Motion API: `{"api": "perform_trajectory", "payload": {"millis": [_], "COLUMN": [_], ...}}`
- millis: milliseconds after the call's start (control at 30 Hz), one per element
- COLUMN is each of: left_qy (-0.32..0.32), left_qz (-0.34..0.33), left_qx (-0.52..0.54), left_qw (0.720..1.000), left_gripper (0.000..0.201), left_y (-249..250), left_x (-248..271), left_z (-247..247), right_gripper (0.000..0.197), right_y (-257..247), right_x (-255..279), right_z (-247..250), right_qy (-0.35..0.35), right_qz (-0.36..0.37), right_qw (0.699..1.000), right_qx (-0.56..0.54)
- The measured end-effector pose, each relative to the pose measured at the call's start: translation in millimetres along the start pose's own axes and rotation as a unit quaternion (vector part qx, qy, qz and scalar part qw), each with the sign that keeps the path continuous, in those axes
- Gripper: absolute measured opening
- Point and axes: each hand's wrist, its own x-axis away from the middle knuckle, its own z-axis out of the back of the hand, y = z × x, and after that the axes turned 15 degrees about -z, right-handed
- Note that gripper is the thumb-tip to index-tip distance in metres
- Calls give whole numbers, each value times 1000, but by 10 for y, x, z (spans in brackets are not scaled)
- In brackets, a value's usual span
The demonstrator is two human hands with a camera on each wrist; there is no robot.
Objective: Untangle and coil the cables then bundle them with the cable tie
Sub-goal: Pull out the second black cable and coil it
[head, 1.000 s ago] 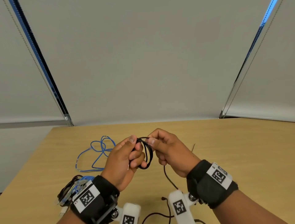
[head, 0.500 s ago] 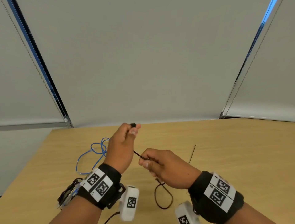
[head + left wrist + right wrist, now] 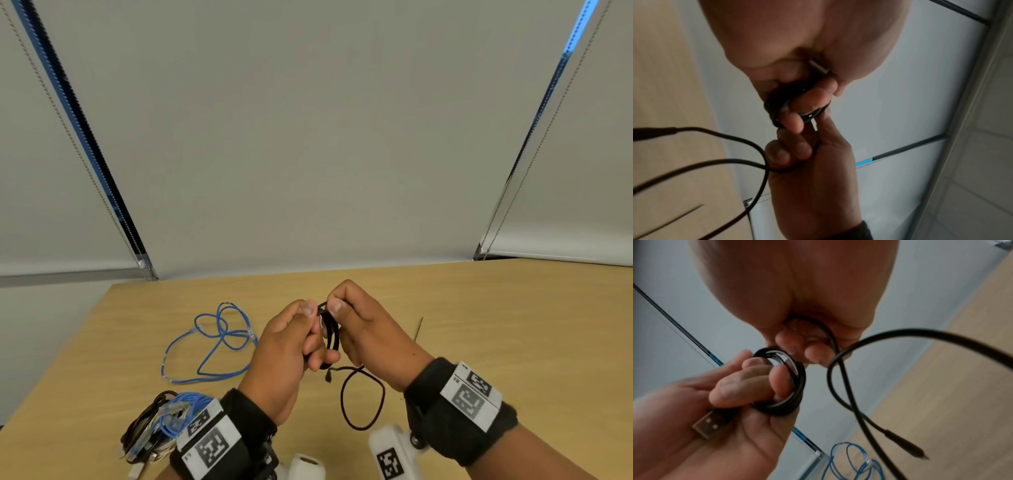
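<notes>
My left hand (image 3: 317,337) grips a small coil of black cable (image 3: 333,334) above the wooden table (image 3: 513,342); several turns lie round its fingers (image 3: 777,379). The silver USB plug (image 3: 708,424) sticks out under that palm. My right hand (image 3: 337,305) pinches the cable at the top of the coil, touching the left thumb. The loose tail (image 3: 363,399) hangs in a loop below both hands, its small plug end (image 3: 906,447) free. A loose blue cable (image 3: 212,342) lies tangled on the table to the left.
A bundle of black and blue cables (image 3: 157,428) lies at the table's near left, beside my left wrist. A thin dark strip (image 3: 418,330) lies on the table right of my right hand. Grey window blinds (image 3: 308,137) stand behind the table.
Half a second ago my left hand was raised and the right one lower, with cable stretched between them. Both hands have come back together at the coil, and the hanging tail is shorter.
</notes>
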Motion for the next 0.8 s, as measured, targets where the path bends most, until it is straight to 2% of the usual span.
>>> {"api": "perform_trajectory", "payload": {"millis": [200, 267, 400, 500, 567, 667, 733, 800], "left_qy": [26, 42, 59, 92, 110, 103, 127, 164], "left_qz": [0, -22, -93, -145, -171, -159, -131, -101], "left_qx": [116, 174, 254, 191, 83, -76, -46, 62], "left_qw": [993, 984, 961, 966, 976, 979, 982, 979], "left_gripper": [33, 34, 31, 27, 25, 21, 20, 20], "left_y": [61, 129, 285, 271, 192, 49, -8, 7], "left_x": [9, -40, -206, -315, -360, -362, -366, -389], "left_z": [84, 141, 272, 351, 385, 338, 313, 306], "right_gripper": [22, 20, 16, 16, 16, 19, 24, 23], "right_y": [-4, 32, 191, 217, 183, 127, 119, 155], "right_x": [-83, -80, 41, 137, 165, 183, 210, 238], "right_z": [-33, 23, -13, -118, -166, -177, -179, -182], "right_qy": [-62, -77, -149, -175, -192, -227, -240, -227], "right_qz": [-34, -58, -142, -172, -177, -182, -188, -182], "right_qw": [994, 993, 978, 969, 964, 951, 942, 936], "right_qx": [-85, -70, -30, 14, 50, 105, 142, 197]}}
